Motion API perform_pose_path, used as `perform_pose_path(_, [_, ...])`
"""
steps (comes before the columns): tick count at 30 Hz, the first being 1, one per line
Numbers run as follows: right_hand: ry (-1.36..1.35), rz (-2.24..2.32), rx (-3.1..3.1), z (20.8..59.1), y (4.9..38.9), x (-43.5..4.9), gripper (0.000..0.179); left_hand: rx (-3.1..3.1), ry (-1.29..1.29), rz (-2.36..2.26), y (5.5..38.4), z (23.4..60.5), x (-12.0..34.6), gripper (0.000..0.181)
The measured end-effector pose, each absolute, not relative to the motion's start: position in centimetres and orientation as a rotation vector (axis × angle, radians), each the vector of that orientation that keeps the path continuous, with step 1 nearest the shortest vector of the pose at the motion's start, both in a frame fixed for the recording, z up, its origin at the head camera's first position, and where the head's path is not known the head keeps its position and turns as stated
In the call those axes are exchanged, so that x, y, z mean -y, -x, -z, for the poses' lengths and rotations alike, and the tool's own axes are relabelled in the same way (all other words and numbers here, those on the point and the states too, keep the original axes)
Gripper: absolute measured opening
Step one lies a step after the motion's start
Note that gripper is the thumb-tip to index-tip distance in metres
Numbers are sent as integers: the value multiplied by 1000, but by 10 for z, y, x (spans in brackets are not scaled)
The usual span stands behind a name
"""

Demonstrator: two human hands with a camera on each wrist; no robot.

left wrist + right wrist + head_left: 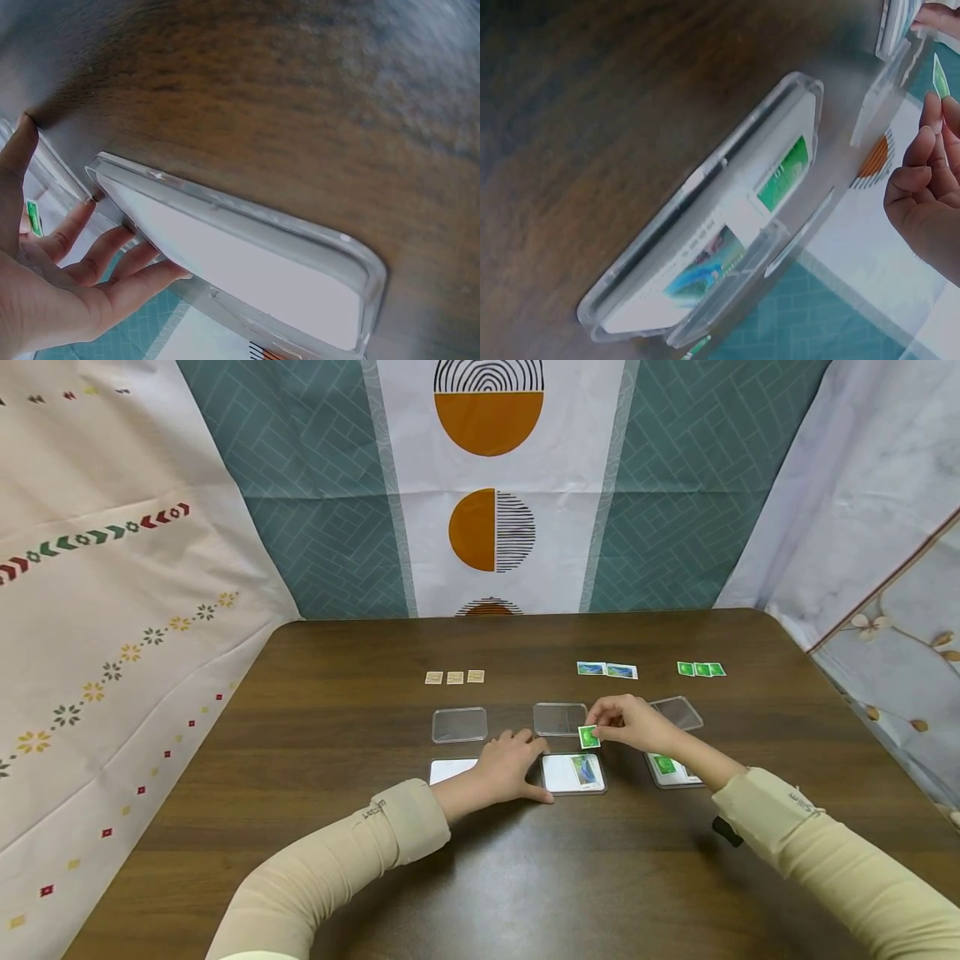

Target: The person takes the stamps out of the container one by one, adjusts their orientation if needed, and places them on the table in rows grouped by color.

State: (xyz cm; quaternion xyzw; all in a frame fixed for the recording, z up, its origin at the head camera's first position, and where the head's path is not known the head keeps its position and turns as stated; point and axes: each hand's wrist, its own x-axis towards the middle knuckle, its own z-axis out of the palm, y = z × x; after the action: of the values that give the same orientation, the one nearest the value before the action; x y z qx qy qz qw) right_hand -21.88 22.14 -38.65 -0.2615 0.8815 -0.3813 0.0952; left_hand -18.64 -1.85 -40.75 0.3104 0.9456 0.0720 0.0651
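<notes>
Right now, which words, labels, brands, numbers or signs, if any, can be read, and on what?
None reads clearly.
Left cuff: dark lettering, too small.
Right cuff: dark lettering, too blurred.
Blue stamp in right case: print blurred.
Green stamp in right hand: any print too small.

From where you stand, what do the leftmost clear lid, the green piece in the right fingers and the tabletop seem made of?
Clear lid: probably glossy plastic; brown shows through, rim catches light.
Green piece: likely thin paper or card, printed; flat, with a white border.
Tabletop: wood or laminate; grain and soft sheen.
</notes>
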Motion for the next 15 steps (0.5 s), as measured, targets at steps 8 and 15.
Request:
perform_pose_path(8, [776,1126,-2668,374,222,-227,7,-2858,-927,-222,186,407,19,70])
perform_pose_path(15, [766,1087,-2706,367,222,-236,7,-2856,-945,-223,186,408,19,71])
